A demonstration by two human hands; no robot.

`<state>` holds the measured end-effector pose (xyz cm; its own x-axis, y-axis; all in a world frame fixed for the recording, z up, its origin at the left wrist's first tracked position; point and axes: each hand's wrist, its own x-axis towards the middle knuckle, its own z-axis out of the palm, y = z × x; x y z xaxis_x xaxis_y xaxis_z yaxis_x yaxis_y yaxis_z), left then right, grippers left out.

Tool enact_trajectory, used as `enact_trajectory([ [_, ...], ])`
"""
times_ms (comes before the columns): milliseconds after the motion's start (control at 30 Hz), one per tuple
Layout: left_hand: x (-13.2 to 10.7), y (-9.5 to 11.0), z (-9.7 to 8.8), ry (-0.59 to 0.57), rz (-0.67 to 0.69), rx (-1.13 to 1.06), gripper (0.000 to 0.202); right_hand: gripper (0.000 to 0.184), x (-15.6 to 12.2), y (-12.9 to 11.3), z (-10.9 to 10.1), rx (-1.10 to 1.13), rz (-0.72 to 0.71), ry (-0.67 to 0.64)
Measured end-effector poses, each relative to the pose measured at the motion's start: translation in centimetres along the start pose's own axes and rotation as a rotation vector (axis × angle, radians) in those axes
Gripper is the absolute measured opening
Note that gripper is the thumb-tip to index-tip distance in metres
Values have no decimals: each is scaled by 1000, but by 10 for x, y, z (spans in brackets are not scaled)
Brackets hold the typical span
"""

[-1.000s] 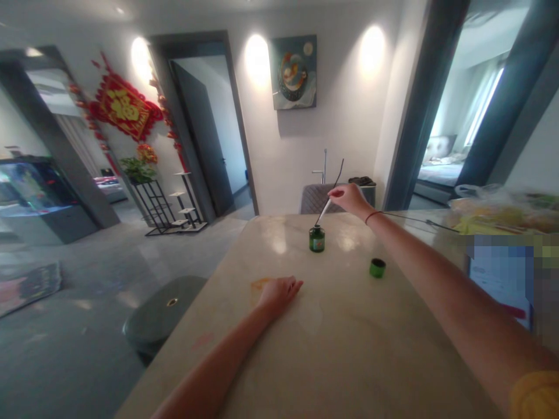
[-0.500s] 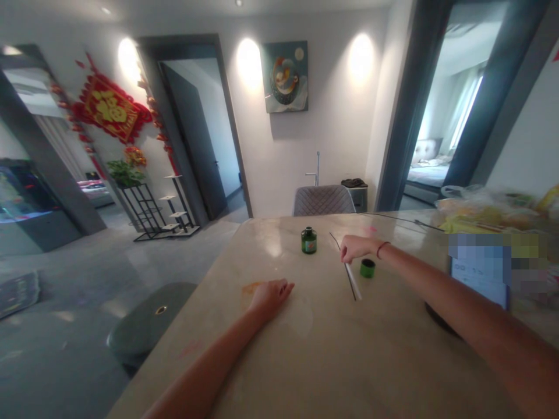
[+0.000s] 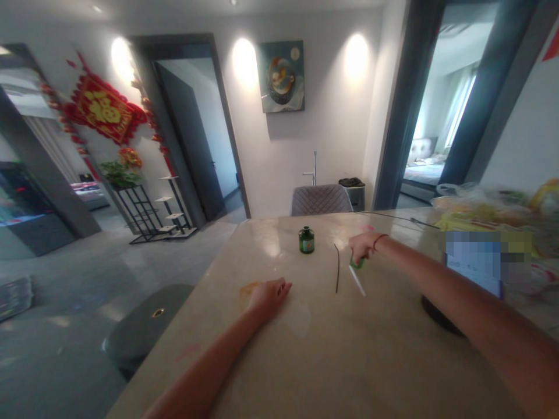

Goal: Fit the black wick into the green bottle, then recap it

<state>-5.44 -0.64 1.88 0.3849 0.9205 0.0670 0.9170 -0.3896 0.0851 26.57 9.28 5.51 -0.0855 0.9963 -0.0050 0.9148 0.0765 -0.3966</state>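
Observation:
My right hand point(image 3: 363, 247) reaches over the table with its fingers closed around a small green cap point(image 3: 357, 263), which they partly cover. A thin white stick point(image 3: 357, 281) lies just below the cap, its upper end close to the fingers. To the left of it a thin dark stick point(image 3: 337, 269) lies apart on the table. Farther left stands a small green glass bottle point(image 3: 306, 241), upright, with no cap on its neck. My left hand point(image 3: 269, 294) rests on the table with loosely bent fingers and nothing visible in it, beside an orange patch point(image 3: 247, 288).
A phone-like screen point(image 3: 474, 270) on a dark round base stands at the right, under my right forearm's far side. Behind it are plastic bags point(image 3: 489, 203). A grey chair point(image 3: 321, 199) is at the table's far edge, a dark green stool point(image 3: 144, 326) at the left.
My right hand has left the two sticks and moved slightly right onto the green cap. The dark stick now lies separate from the white one. My left hand stays put.

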Motion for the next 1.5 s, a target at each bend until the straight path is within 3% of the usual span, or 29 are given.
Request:
enact_trajectory([
  [67,0,0,-1,-11,-14,6,42,18,12,-7,-10,17,-23,-79],
  [133,0,1,-2,-13,-29,6,41,18,26,-19,-18,214,-53,74],
  [233,-1,2,-3,-3,-35,-8,39,21,45,-44,-17,333,-63,200],
  [433,-4,2,-4,-6,-52,-24,36,32,75,-92,20,552,-77,369],
  [633,-4,1,-2,8,-33,-6,36,35,85,-102,64,672,-48,453],
  [800,-3,3,-3,-19,-58,-17,35,42,75,-97,80,723,-63,473],
  [1233,-1,2,-1,-2,-52,-58,32,42,42,-98,78,961,-264,341],
  [1433,-1,-3,-1,32,-36,-207,28,42,-2,-102,79,1093,-372,146],
  [1500,-1,-1,-2,61,-71,-271,39,43,-23,-102,79,1132,-405,91],
])
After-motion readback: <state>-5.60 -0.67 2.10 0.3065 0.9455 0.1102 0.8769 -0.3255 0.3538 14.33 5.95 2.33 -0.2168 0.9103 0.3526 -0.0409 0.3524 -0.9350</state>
